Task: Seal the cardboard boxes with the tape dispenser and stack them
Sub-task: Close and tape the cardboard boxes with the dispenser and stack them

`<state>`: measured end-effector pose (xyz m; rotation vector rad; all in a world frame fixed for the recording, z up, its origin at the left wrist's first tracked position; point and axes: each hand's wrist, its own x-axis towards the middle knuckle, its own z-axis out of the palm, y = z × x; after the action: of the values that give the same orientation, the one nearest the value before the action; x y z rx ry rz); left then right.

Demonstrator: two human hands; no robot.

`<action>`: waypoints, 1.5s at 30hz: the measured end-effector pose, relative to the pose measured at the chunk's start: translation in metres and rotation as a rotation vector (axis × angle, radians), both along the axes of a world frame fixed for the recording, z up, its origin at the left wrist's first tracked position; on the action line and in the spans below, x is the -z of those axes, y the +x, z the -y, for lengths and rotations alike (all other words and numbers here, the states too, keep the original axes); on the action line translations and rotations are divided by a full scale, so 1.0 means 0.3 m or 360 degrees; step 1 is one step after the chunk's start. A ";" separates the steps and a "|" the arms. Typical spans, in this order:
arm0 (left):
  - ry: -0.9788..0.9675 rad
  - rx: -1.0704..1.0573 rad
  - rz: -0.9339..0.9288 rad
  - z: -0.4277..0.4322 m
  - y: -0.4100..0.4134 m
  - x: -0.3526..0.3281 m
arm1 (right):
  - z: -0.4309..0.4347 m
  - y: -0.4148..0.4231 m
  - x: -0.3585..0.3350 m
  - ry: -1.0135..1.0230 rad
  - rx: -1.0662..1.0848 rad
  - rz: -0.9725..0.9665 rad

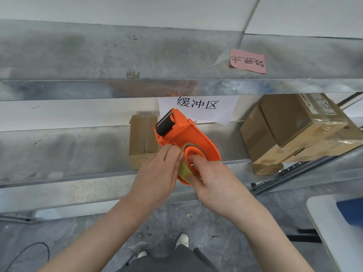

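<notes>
An orange tape dispenser (184,136) with a black roller and a toothed blade at its top is held in front of a metal shelf (78,150). My right hand (212,181) grips it, with fingers through the ring that holds the yellowish tape roll (185,168). My left hand (157,173) pinches the roll's edge from the left. Behind the dispenser a small cardboard box (142,138) stands on the shelf. Taped cardboard boxes (288,128) are stacked at the right end of the shelf.
A white paper sign (196,108) hangs from the upper shelf beam and a pink note (247,60) sticks higher up. A white table corner (334,228) with a blue object sits at the lower right. Grey floor, my shoes and a black cable lie below.
</notes>
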<state>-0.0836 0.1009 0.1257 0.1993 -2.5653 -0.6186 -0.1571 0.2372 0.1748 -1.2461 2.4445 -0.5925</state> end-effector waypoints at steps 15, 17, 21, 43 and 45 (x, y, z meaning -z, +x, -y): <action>0.0011 0.0012 0.0170 0.177 0.062 0.124 | -0.063 -0.110 0.095 0.0168 -0.0256 0.0015; -0.0122 0.0037 0.0237 0.204 0.077 0.135 | -0.058 -0.123 0.118 0.0217 -0.0309 0.0006; -0.0065 -0.0070 0.0260 0.253 0.091 0.152 | -0.045 -0.162 0.138 0.0215 -0.0439 0.0132; -0.0442 -0.0016 0.0115 0.523 0.029 0.074 | 0.018 -0.334 0.260 -0.0161 -0.0562 -0.0048; -0.0428 -0.0059 0.0149 0.571 0.028 0.107 | 0.051 -0.356 0.303 -0.0072 -0.0593 -0.0114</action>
<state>-0.0752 -0.0705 0.0935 0.1869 -2.6946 -0.2514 -0.2640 0.2218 0.0839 -1.7123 2.1786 -0.5062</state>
